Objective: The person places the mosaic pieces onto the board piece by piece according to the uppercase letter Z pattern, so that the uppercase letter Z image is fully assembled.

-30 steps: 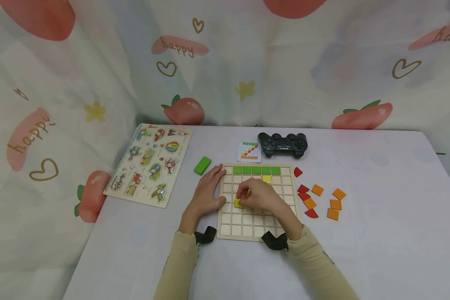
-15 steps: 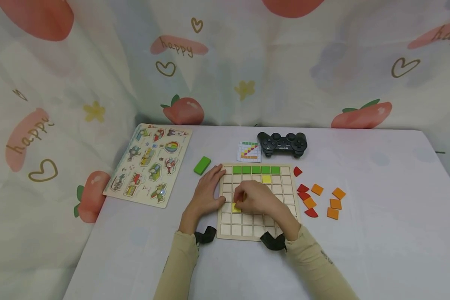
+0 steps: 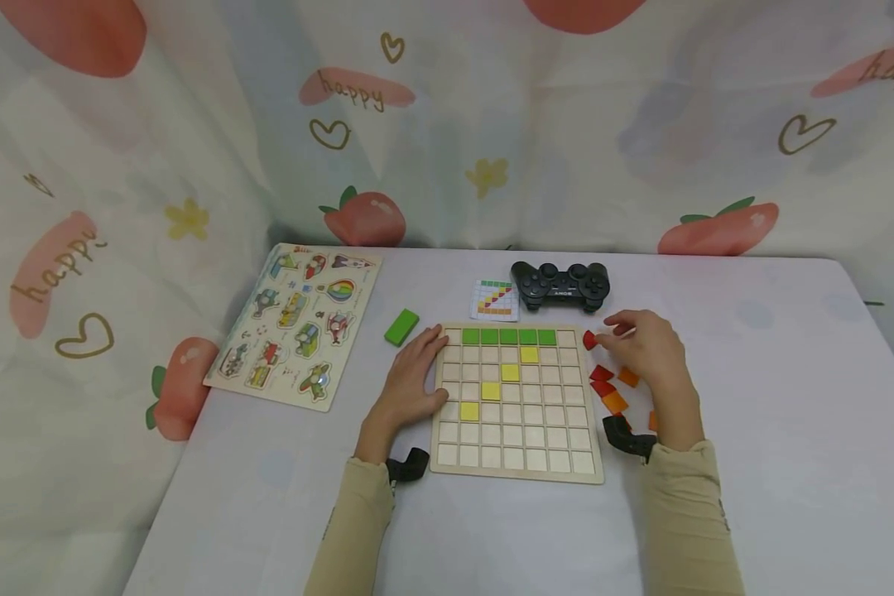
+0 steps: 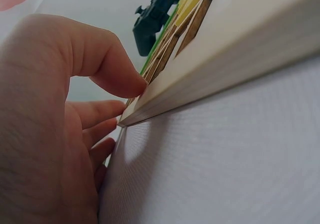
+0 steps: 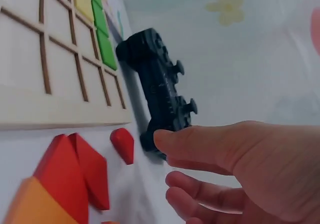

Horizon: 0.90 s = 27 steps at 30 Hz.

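Observation:
A wooden grid board [image 3: 519,475] bears a row of green square tiles [image 3: 510,337] along its top and several yellow tiles [image 3: 490,391] in a diagonal. At the board's left edge rests my left hand [image 3: 408,385], fingers extended; the thumb touches the rim in the left wrist view. My right hand [image 3: 650,348] hovers right of the board, fingers loosely bent, with nothing between them. Close to its fingertips lies a single red piece [image 5: 123,145] with a rounded side, and a small gap separates them. More red pieces [image 3: 602,381] and orange square tiles [image 3: 614,403] lie below, some partly hidden by the hand and wrist strap.
Behind the board are a black game controller [image 3: 561,285] and a small pattern card [image 3: 495,300]. A green block [image 3: 401,328] lies beyond the left hand. A picture puzzle board [image 3: 294,327] is at the table's left side, and a printed curtain hangs behind.
My right hand has left the yellow tile in the lower left cell and moved right, off the board, to the red pieces. The yellow diagonal is now uncovered. My left hand has stayed put.

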### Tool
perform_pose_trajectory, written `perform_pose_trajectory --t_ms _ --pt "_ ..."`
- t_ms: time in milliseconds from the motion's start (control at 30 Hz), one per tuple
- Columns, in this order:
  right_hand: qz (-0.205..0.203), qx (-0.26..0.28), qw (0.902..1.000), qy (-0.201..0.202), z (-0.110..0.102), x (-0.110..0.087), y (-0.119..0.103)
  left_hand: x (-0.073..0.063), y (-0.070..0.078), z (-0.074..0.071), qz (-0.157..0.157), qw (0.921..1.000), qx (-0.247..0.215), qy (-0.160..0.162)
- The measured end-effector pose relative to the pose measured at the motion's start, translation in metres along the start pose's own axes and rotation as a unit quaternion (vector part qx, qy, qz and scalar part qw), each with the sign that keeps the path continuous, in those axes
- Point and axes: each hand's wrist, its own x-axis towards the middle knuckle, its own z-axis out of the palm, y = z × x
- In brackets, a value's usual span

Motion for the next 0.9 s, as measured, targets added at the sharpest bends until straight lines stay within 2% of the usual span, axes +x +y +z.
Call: perform_pose_trajectory --t_ms 167,500,633,767,900 --pt "0.008 0.009 0.9993 -0.036 0.008 0.006 0.005 -0.001 0.001 -0.001 -0.005 1.0000 -0.004 -0.003" --pt "-0.035 0.018 0.9991 -0.015 0.017 0.008 0.002 0.000 -0.001 0.000 -0.006 1.0000 -0.002 -0.002" --pt "-0.049 0.048 0.9974 -0.020 0.017 0.008 0.000 -0.001 -0.002 0.001 -0.006 1.0000 -0.004 -0.001" --pt "-0.090 0.099 0.9897 -0.049 0.017 0.007 -0.008 -0.001 -0.002 0.002 -0.002 1.0000 -0.008 0.003" --pt "-0.136 0.120 0.9798 -0.084 0.023 0.007 -0.016 0.000 -0.002 0.002 0.004 1.0000 -0.007 0.006"
